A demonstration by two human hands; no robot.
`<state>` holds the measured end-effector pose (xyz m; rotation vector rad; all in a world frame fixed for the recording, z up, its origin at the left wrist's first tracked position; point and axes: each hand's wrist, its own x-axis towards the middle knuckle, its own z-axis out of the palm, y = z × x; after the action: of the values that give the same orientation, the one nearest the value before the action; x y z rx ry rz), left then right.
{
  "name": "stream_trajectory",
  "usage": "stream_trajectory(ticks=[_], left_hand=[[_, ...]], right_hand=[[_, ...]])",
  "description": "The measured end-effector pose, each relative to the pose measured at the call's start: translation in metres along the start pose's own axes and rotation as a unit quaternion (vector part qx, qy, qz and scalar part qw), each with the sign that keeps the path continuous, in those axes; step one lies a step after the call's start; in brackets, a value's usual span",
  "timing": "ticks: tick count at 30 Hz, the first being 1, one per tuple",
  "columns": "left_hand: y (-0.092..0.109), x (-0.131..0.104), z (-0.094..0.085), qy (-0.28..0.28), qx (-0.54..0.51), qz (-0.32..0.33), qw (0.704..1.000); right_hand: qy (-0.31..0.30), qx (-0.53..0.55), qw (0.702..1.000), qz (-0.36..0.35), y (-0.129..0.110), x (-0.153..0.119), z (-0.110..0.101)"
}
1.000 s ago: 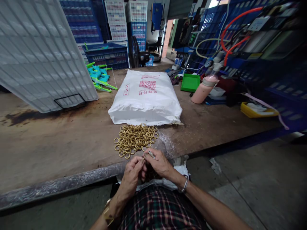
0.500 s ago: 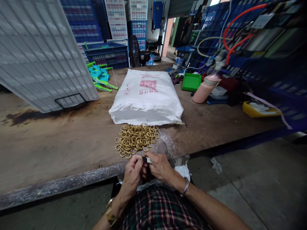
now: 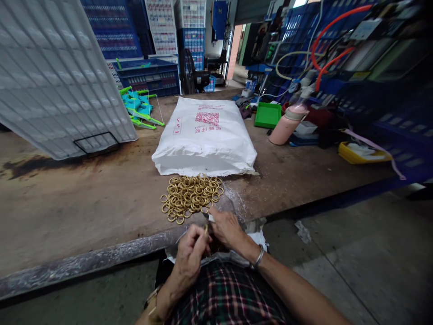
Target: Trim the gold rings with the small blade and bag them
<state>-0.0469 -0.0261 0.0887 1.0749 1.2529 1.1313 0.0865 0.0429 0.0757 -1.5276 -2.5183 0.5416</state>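
Note:
Many brass-coloured rings (image 3: 191,196) lie in a loose pile near the front edge of the wooden table (image 3: 125,203). Just below the pile, my left hand (image 3: 192,250) pinches one ring (image 3: 206,229) between thumb and fingertips. My right hand (image 3: 226,228) is beside it on the right, closed on a small tool with a dark tip and a pale part (image 3: 211,218), its tip close to the pile's lower edge. Behind the rings lies a white sack (image 3: 204,135) with red print.
A white ribbed crate (image 3: 67,81) stands tilted at the left, with green and teal pieces (image 3: 140,108) beside it. Toward the right are a green tray (image 3: 268,115), a pink bottle (image 3: 287,126) and a yellow tray (image 3: 363,153). The table's front edge runs below the rings.
My hands have moved apart. My right hand has shifted up toward the pile with the small tool, and my left hand has dropped slightly, a ring now showing at its fingertips.

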Motion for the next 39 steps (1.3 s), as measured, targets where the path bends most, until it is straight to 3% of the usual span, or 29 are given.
stream_trajectory(ticks=[2, 4, 7, 10, 18, 21, 25, 29, 34, 36, 39], left_hand=[[0.006, -0.003, 0.002, -0.045, -0.009, 0.0, 0.999], [0.005, -0.002, 0.004, -0.053, -0.065, -0.047, 0.995], [-0.004, 0.006, 0.003, -0.011, -0.171, -0.126, 0.977], [-0.01, 0.012, 0.002, 0.03, -0.257, -0.151, 0.954], [-0.006, 0.016, -0.009, 0.022, -0.401, -0.224, 0.888], [-0.007, 0.021, -0.012, 0.036, -0.411, -0.243, 0.878], [-0.004, 0.029, -0.009, 0.043, -0.343, -0.214, 0.914], [-0.001, 0.041, -0.003, 0.058, -0.212, -0.145, 0.965], [0.001, 0.052, 0.0, 0.048, -0.072, -0.091, 0.992], [0.002, 0.051, 0.0, 0.053, -0.042, -0.064, 0.996], [0.003, 0.048, -0.002, 0.088, -0.009, -0.014, 0.996]], right_hand=[[0.014, -0.02, 0.999, 0.037, 0.006, 0.004, -0.005], [0.032, -0.031, 0.997, 0.065, 0.011, 0.008, -0.01], [0.066, -0.033, 0.992, 0.098, 0.013, 0.014, -0.009], [0.072, -0.038, 0.989, 0.122, 0.011, 0.021, -0.002], [0.068, -0.063, 0.986, 0.135, 0.004, 0.03, 0.0], [0.066, -0.054, 0.986, 0.14, 0.01, 0.033, -0.006], [0.082, -0.021, 0.99, 0.116, 0.019, 0.033, -0.013], [0.12, 0.05, 0.991, 0.02, 0.021, 0.026, -0.011], [0.132, 0.131, 0.98, -0.072, 0.01, 0.017, -0.008], [0.131, 0.179, 0.973, -0.067, 0.004, 0.015, -0.009], [0.116, 0.283, 0.952, 0.004, -0.004, 0.017, -0.014]])
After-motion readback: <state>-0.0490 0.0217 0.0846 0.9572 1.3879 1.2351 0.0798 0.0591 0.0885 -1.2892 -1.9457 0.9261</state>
